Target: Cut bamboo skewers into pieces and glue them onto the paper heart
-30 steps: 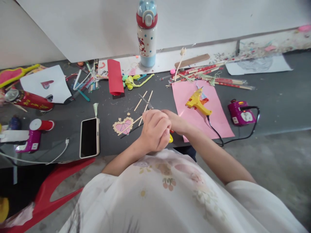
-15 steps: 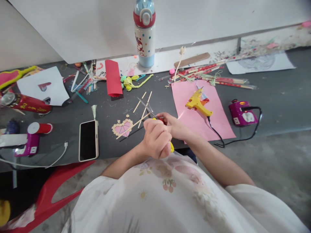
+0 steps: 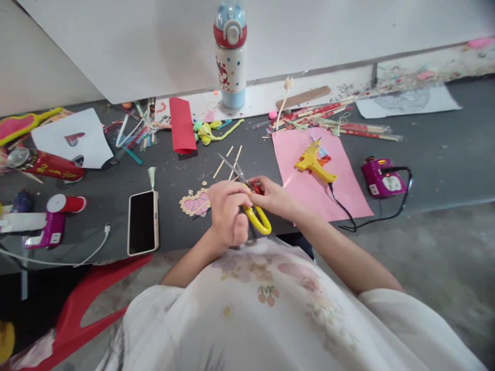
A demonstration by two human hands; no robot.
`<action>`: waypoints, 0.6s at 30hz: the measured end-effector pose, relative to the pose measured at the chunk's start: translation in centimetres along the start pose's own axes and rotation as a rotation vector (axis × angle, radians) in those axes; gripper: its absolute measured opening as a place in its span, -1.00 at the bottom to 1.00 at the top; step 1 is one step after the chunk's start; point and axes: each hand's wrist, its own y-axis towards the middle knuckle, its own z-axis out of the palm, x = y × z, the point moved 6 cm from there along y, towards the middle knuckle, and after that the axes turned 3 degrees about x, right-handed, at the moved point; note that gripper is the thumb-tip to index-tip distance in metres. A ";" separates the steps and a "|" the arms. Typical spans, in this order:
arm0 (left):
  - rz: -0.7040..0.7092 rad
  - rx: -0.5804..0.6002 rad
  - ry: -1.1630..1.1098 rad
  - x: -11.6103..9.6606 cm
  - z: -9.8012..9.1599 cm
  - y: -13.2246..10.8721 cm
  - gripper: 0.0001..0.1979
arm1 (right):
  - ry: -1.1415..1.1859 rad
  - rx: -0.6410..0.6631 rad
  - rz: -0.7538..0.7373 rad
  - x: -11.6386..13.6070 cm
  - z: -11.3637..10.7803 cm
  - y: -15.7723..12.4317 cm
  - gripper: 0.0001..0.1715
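Yellow-handled scissors (image 3: 259, 221) point their open-looking blades up and left. My right hand (image 3: 274, 197) grips them near the pivot, where some red shows between the fingers. My left hand (image 3: 229, 210) is closed beside the yellow handle, its fingertips at the handle's upper part; what lies inside the fingers is hidden. Just left of it lies a pink heart (image 3: 198, 204) edged with small wooden pieces, with thin dark lines and a stick across it. Two thin wooden sticks (image 3: 223, 162) lie behind the blades.
A yellow glue gun (image 3: 314, 162) rests on pink paper (image 3: 348, 193), its cord near a purple power box (image 3: 382, 180). A phone (image 3: 143, 222) lies left. Behind stand a bottle (image 3: 232, 67), red paper (image 3: 182, 125) and craft scraps. A red can (image 3: 48, 165) lies far left.
My left hand has moved left and loosened, uncovering the yellow handle loop and covering part of the stick over the heart. My right hand has barely moved.
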 end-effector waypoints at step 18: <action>-0.034 0.223 0.329 4.8 1.9 -2.1 -0.83 | -0.273 -0.065 -0.292 3.6 -1.3 -3.8 -0.27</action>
